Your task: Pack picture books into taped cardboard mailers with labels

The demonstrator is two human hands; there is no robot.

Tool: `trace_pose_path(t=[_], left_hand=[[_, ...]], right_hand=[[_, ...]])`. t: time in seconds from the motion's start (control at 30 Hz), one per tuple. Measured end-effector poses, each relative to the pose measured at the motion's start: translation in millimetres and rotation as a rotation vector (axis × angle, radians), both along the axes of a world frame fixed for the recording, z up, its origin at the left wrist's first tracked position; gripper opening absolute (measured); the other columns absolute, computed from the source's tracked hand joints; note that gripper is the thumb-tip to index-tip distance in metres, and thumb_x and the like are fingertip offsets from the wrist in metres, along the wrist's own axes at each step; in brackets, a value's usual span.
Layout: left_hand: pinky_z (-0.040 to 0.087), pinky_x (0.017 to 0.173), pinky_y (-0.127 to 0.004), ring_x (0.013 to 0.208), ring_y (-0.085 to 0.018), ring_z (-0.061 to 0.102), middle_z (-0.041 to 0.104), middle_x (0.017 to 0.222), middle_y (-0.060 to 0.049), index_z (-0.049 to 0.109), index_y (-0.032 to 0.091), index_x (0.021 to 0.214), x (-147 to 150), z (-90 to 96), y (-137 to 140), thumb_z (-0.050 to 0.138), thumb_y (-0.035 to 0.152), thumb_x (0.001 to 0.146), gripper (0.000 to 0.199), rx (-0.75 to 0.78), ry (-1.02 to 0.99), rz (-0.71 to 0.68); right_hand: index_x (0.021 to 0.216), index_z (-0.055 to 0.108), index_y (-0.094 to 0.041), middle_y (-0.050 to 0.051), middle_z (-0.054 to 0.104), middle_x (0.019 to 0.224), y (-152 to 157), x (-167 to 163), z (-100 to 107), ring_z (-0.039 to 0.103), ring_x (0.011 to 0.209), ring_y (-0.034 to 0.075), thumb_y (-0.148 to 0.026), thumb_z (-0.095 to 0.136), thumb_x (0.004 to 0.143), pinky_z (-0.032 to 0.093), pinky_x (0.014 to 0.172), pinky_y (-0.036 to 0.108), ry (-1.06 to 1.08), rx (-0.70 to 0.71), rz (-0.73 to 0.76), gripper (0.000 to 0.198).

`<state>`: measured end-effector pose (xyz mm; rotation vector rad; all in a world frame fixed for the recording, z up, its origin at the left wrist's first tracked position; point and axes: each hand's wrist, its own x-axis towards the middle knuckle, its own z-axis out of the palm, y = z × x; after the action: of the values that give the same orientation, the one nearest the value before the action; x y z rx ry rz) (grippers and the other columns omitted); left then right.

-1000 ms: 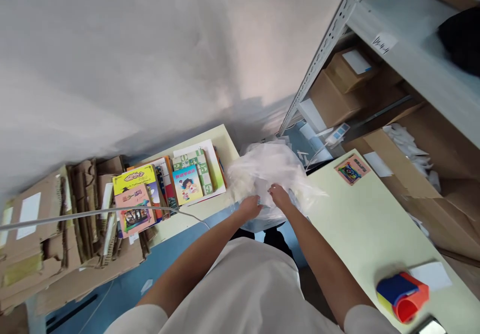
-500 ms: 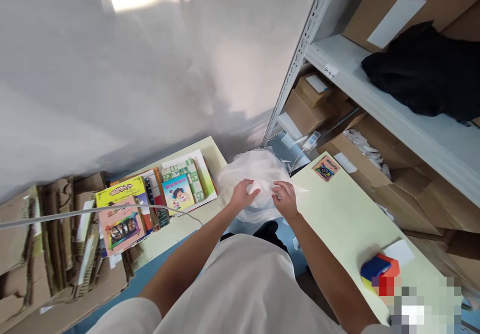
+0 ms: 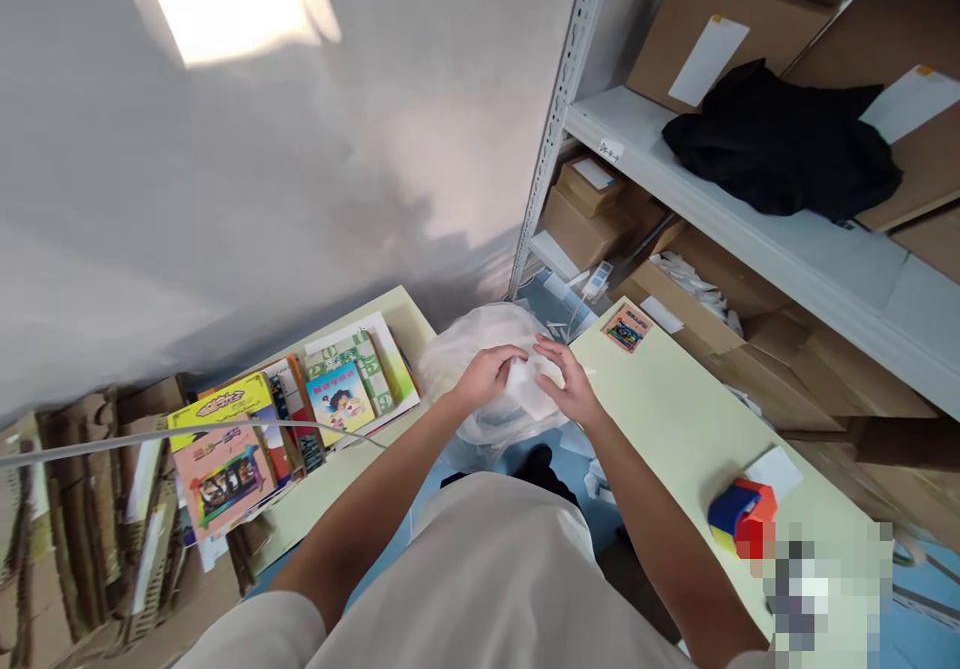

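Note:
A small crumpled white sheet [image 3: 529, 391], paper or thin plastic, is between my two hands. My left hand [image 3: 486, 377] is closed, with its fingertips pinching the sheet's left side. From the right, my right hand [image 3: 567, 381] grips the upper edge with bent fingers, its thumb near the middle. Beneath both hands a large translucent plastic bag [image 3: 457, 359] bulges up in the gap between two tables. What lies inside the bag cannot be made out.
Books [image 3: 341, 404] and flattened cardboard [image 3: 97, 509] lie on the left table [image 3: 401, 314]. The right table [image 3: 675, 419] bears a small pink booklet [image 3: 628, 327] and a red-blue-yellow object [image 3: 739, 511]. Shelving [image 3: 750, 219] with boxes rises at right; a grey cable [image 3: 150, 438] crosses at left.
The view has shifted a little to the right. My hands have come closer together, and the right hand has turned so that more of the white sheet shows.

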<state>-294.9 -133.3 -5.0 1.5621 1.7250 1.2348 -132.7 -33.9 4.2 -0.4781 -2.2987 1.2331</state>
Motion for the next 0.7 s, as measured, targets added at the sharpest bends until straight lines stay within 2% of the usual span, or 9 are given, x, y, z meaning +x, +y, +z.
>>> trace_pose_path(t=[0.07,0.13,0.2,0.27,0.37,0.47,0.53,0.6,0.7], left_hand=[[0.05,0.082,-0.031,0.094,-0.018,0.067,0.071,0.104,-0.005,0.045,0.022,0.128,9,6.3,4,0.043,0.011,0.084,0.045,-0.037,-0.005,0.017],[0.05,0.081,-0.032,0.094,-0.019,0.067,0.072,0.104,-0.004,0.036,0.023,0.135,18,11.5,12,0.046,0.017,0.087,0.049,-0.092,0.019,0.054],[0.05,0.083,-0.033,0.093,-0.02,0.068,0.072,0.101,-0.004,0.047,0.024,0.126,25,15.0,21,0.048,0.024,0.089,0.037,-0.127,0.097,0.046],[0.049,0.087,-0.036,0.092,-0.021,0.068,0.073,0.098,-0.004,0.061,0.023,0.108,33,18.0,34,0.046,0.029,0.091,0.024,-0.117,0.197,-0.014],[0.049,0.087,-0.038,0.093,-0.022,0.067,0.072,0.1,-0.006,0.067,0.021,0.098,53,25.6,54,0.044,0.029,0.092,0.026,-0.08,0.217,-0.125],[0.051,0.086,-0.034,0.103,-0.022,0.063,0.067,0.112,-0.008,0.061,0.019,0.112,93,36.8,74,0.054,0.033,0.086,0.03,-0.022,0.056,-0.296],[0.048,0.092,-0.035,0.108,-0.023,0.06,0.064,0.116,-0.009,0.06,0.018,0.113,125,42.0,87,0.067,0.036,0.076,0.041,0.034,-0.034,-0.383],[0.045,0.097,-0.036,0.109,-0.023,0.059,0.063,0.114,-0.01,0.064,0.018,0.104,157,42.3,100,0.074,0.035,0.069,0.04,0.059,-0.08,-0.368],[0.047,0.091,-0.035,0.1,-0.02,0.062,0.066,0.104,-0.01,0.064,0.017,0.087,192,34.7,120,0.065,0.032,0.078,0.017,-0.028,-0.147,-0.302]], right_hand=[[0.115,0.056,-0.024,0.006,0.056,0.13,2,2,8,0.052,0.121,0.019,-0.018,0.055,0.08,0.043,0.103,0.04,-0.038,0.049,-0.022,0.035],[0.099,0.065,-0.024,0.004,0.065,0.119,4,9,13,0.059,0.113,0.019,-0.015,0.053,0.079,0.045,0.1,0.038,-0.036,0.105,-0.12,0.025],[0.089,0.067,-0.024,0.003,0.069,0.109,7,25,15,0.064,0.103,0.019,-0.014,0.051,0.078,0.049,0.094,0.036,0.0,0.092,-0.292,0.022],[0.091,0.068,-0.023,0.004,0.071,0.104,12,49,15,0.066,0.098,0.019,-0.016,0.053,0.077,0.051,0.09,0.035,0.016,0.03,-0.41,0.021],[0.096,0.066,-0.021,0.005,0.071,0.101,22,92,14,0.066,0.096,0.02,-0.02,0.058,0.075,0.052,0.085,0.034,0.049,-0.099,-0.431,0.022],[0.091,0.064,-0.021,0.005,0.072,0.092,33,130,13,0.067,0.087,0.019,-0.025,0.062,0.075,0.053,0.078,0.032,0.126,-0.207,-0.463,0.017],[0.087,0.062,-0.021,0.004,0.071,0.084,40,153,16,0.066,0.081,0.018,-0.027,0.061,0.076,0.053,0.073,0.031,0.134,-0.204,-0.53,0.012],[0.084,0.062,-0.021,0.003,0.07,0.08,47,177,19,0.065,0.077,0.018,-0.027,0.06,0.076,0.052,0.071,0.03,0.079,-0.147,-0.612,0.011],[0.082,0.061,-0.021,0.002,0.067,0.075,61,217,25,0.062,0.069,0.017,-0.028,0.057,0.077,0.049,0.065,0.027,-0.07,-0.064,-0.72,0.01]])
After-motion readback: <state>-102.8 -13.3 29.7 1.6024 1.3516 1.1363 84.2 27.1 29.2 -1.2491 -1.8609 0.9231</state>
